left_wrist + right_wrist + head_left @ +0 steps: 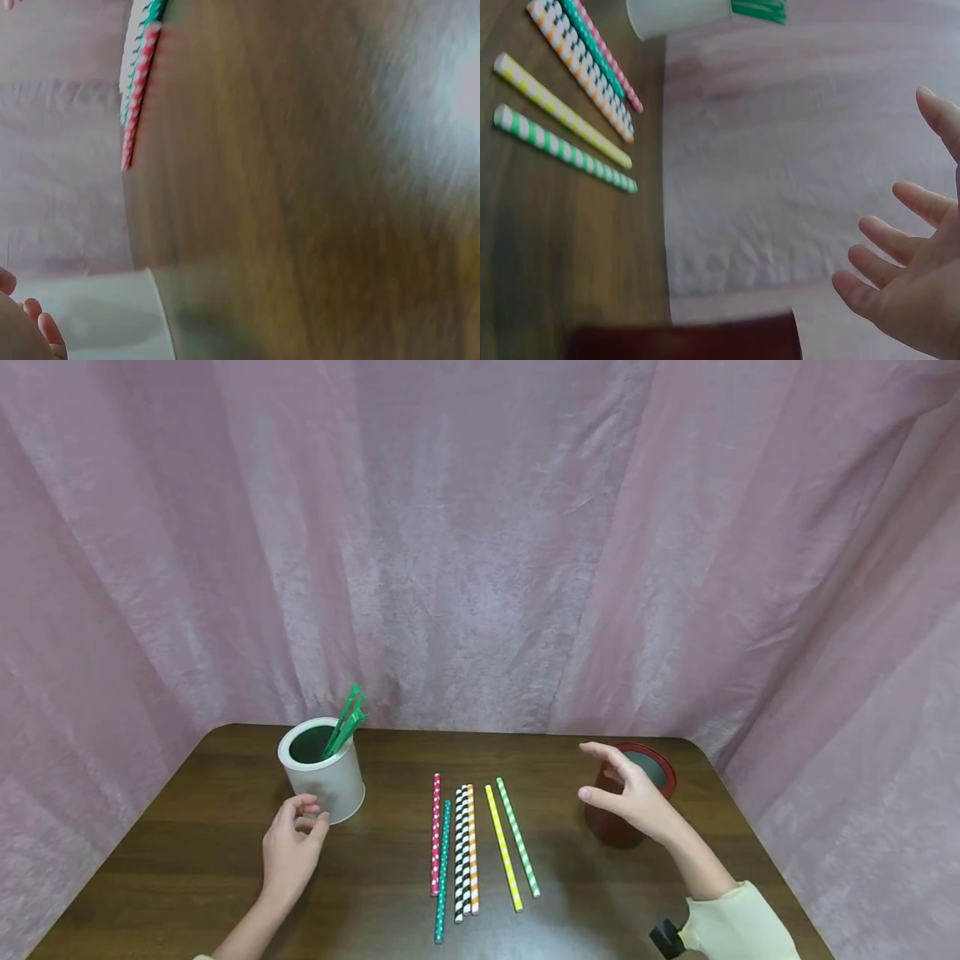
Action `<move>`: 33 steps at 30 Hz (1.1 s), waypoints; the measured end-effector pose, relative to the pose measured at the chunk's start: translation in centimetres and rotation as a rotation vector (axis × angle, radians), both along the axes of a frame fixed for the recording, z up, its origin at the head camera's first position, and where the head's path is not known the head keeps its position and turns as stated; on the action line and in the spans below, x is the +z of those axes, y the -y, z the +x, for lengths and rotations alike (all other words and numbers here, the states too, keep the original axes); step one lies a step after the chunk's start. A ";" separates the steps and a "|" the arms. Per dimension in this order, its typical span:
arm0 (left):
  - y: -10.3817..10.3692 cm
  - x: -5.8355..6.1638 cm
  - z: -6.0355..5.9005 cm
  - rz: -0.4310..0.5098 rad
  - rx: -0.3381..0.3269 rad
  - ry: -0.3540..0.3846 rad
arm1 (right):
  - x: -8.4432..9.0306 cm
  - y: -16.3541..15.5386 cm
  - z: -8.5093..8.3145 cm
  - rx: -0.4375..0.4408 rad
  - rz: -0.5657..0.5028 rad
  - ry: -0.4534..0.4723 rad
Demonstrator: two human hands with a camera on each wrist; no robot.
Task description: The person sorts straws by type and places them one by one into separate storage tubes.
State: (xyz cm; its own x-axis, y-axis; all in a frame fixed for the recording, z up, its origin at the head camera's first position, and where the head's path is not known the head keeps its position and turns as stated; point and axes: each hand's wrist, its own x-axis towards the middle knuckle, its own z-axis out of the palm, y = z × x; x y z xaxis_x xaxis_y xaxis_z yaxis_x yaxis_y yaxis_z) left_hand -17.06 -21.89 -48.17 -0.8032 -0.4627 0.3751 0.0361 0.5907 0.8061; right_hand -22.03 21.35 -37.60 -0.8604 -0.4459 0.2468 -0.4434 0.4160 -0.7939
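Note:
Beside the front of a white canister, my left hand hovers with loosely bent fingers and nothing in them. Several green sticks or straws lean inside that canister against its right rim. My right hand is spread in front of a dark red canister, thumb and fingers apart, holding nothing; whether it touches the canister cannot be told. Between the hands lie paper straws: a pink-red dotted straw, a teal dotted straw, black-striped straws, an orange-striped straw, a yellow straw and a green-striped straw.
Everything stands on a dark brown wooden table with rounded far corners. Behind its far edge hangs a pink curtain. In the right wrist view, the red canister's edge shows at the bottom.

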 end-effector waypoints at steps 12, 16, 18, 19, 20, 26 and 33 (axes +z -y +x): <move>-3.4 -1.8 -0.1 0.039 -0.286 0.234 | -0.8 -5.4 0.0 -0.267 0.054 -0.148; -4.3 -2.4 -0.3 0.063 -0.339 0.287 | -1.5 -6.9 -0.1 -0.321 0.048 -0.074; -4.8 -2.7 -0.4 0.073 -0.360 0.301 | -2.0 -7.6 -0.3 -0.338 0.040 -0.022; -5.1 -2.8 -0.5 0.079 -0.370 0.307 | -2.3 -7.9 -0.4 -0.343 0.030 0.002; -5.3 -2.9 -0.6 0.085 -0.380 0.314 | -2.5 -8.1 -0.6 -0.345 0.021 0.026; -6.3 -3.6 -1.4 0.102 -0.412 0.342 | -4.1 -9.1 -1.4 -0.366 0.006 0.103; -7.2 -4.0 -2.6 0.061 -0.455 0.392 | -4.5 -9.3 -1.6 -0.354 0.029 0.164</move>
State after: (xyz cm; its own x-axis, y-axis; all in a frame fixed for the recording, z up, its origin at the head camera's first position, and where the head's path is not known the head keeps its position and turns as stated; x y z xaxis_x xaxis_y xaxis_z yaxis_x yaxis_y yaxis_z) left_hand -19.63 -14.73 -52.16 -0.9987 -0.0515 -0.0053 -0.0322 0.5381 0.8423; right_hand -23.66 30.64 -42.09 -0.9892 -0.1193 0.0853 -0.1370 0.5438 -0.8280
